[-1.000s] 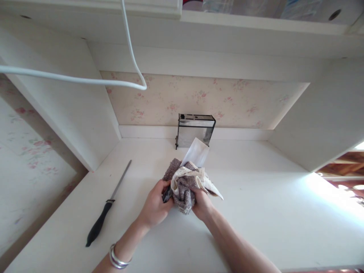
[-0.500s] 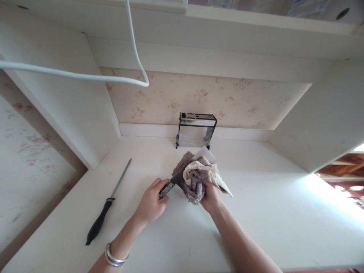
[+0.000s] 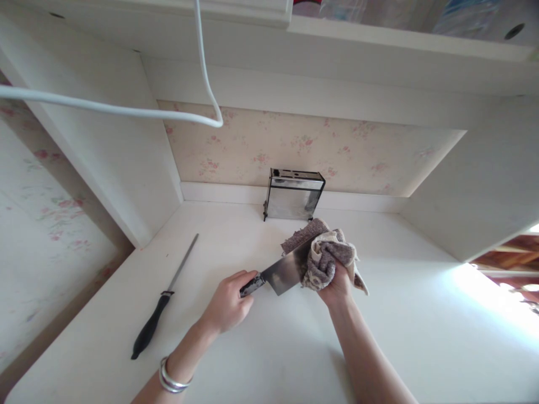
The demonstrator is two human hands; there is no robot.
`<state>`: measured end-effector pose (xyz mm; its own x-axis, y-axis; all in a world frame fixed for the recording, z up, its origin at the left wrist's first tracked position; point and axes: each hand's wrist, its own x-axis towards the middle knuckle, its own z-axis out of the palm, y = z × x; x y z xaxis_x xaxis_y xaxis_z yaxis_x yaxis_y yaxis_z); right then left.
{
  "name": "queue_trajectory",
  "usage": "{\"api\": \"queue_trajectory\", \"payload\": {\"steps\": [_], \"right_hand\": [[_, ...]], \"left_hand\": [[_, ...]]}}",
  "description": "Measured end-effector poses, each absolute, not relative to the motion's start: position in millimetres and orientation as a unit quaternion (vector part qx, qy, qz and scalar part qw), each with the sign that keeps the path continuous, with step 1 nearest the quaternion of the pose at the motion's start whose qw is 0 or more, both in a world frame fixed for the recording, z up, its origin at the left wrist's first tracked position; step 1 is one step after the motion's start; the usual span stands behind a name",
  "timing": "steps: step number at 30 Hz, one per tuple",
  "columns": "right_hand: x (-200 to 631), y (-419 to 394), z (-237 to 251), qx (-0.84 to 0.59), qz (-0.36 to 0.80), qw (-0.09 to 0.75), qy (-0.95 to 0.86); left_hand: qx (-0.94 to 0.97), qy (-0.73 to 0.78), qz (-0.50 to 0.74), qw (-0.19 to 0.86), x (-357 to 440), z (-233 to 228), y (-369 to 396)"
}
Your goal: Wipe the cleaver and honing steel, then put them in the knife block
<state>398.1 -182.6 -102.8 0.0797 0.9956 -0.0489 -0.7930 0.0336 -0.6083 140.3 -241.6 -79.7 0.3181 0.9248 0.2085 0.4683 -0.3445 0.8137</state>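
Head view: The step in hand appears to be wiping the broad-bladed knife [image 3: 285, 273] with the cloth [image 3: 332, 253]. The knife is in front of the person, between the two hands, apparently held above the white surface [image 3: 252, 365]. The left hand [image 3: 227, 302] has its fingers closed around the black handle [image 3: 251, 285]. The right hand [image 3: 337, 287] grasps the bunched cloth, which shows on both sides of the blade and covers its far end.

Orientation: the long axis runs diagonally, handle at the near left, blade toward the far right. The heel corner projects toward the person, so the cutting edge is judged to be on the near side. The tip is hidden.

Next move: a further wiping stroke would call for a steady left grip, with the cloth drawn along the long axis and the right fingers clear of the edge.

Adjacent items: the sharpening steel [image 3: 152, 321] lies left of the left hand; the metal box [image 3: 293, 201] stands beyond the cloth.
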Motion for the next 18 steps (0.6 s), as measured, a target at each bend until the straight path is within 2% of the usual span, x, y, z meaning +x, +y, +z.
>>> {"api": "queue_trajectory", "payload": {"steps": [5, 11, 18], "right_hand": [[405.1, -179.0, -104.1, -0.244, 0.657, 0.690, -0.181], [423.4, -172.4, -101.4, -0.219, 0.619, 0.740, -0.147], [427.2, -174.9, -96.1, -0.223, 0.603, 0.759, -0.106]], "left_hand": [[0.734, 0.481, 0.351, 0.327, 138.8, -79.4, -242.0], [0.715, 0.497, 0.358, 0.336, 136.1, -77.5, -242.6], [0.631, 0.536, 0.411, 0.383, 135.7, -83.2, -237.8]]}}
